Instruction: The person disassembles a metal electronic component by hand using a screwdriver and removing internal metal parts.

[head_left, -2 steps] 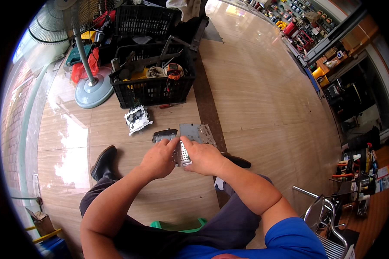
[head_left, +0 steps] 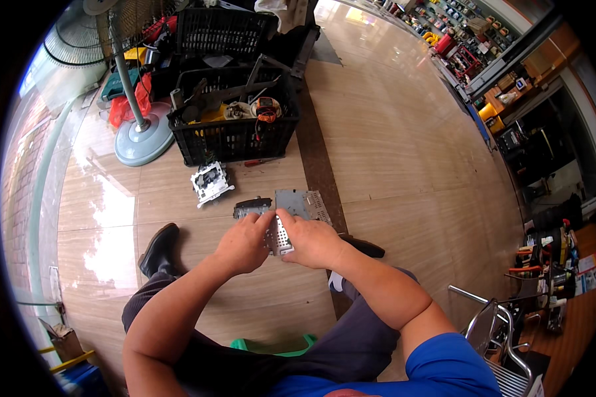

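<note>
Between my two hands I hold a perforated metal casing (head_left: 281, 235), its row of holes facing up. My left hand (head_left: 245, 241) is closed on its left side and my right hand (head_left: 310, 241) on its right side, with the thumbs close together at the far end. Both palms hide much of the casing. Just beyond my fingers lie a grey metal plate (head_left: 291, 202) with a slotted edge and a dark-fronted panel (head_left: 252, 204). Farther left on the floor sits a white metal frame with dark parts (head_left: 212, 184).
A black crate (head_left: 238, 142) full of tools stands ahead, a red-handled screwdriver (head_left: 261, 161) at its foot. Left of it is a standing fan's round base (head_left: 142, 142). My boot (head_left: 159, 248) is at left, a metal chair (head_left: 503, 337) at right, a green stool (head_left: 275, 347) beneath me.
</note>
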The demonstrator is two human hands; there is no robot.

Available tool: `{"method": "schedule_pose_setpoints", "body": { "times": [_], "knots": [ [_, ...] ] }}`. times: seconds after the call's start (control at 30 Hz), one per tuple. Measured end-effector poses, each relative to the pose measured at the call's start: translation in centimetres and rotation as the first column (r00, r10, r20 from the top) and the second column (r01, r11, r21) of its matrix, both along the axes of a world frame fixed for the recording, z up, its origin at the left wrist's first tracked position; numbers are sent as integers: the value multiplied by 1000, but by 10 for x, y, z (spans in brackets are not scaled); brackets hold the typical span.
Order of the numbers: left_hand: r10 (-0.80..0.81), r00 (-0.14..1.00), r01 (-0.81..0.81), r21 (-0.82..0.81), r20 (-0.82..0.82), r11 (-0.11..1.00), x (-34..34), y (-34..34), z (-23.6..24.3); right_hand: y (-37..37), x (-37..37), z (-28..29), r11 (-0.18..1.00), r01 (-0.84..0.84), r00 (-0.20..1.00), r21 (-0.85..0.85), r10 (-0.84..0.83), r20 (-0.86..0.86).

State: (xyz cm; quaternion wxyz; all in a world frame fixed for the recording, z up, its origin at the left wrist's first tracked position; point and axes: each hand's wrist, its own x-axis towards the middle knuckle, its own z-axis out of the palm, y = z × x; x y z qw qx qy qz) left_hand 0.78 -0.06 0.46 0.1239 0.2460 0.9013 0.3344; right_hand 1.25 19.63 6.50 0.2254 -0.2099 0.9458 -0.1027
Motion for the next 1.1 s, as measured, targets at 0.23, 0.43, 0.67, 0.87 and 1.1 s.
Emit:
{"method": "schedule_pose_setpoints", "body": {
  "times": [0.23, 0.43, 0.67, 0.87, 1.1],
  "knots": [
    [0, 1000, 0, 11, -15, 1000, -1, 0, -4, -1, 0, -1, 1000, -1, 1000, -2, 1, -29],
    [-20, 1000, 20, -15, -12, 1000, 0, -2, -1, -3, -1, 1, 999, -5, 1000, 46, 4, 23],
    [-44, 999, 44, -28, 14, 999, 1, -3, 0, -3, -1, 1, 999, -9, 1000, 44, 9, 18],
    [-62, 998, 62, -48, 9, 997, 1, -2, -2, -1, -1, -2, 999, -11, 1000, 35, 11, 9],
    [-84, 995, 87, -59, 54, 994, 2, -3, 0, -2, 0, -1, 999, -24, 1000, 41, 24, -2]
  ]
}}
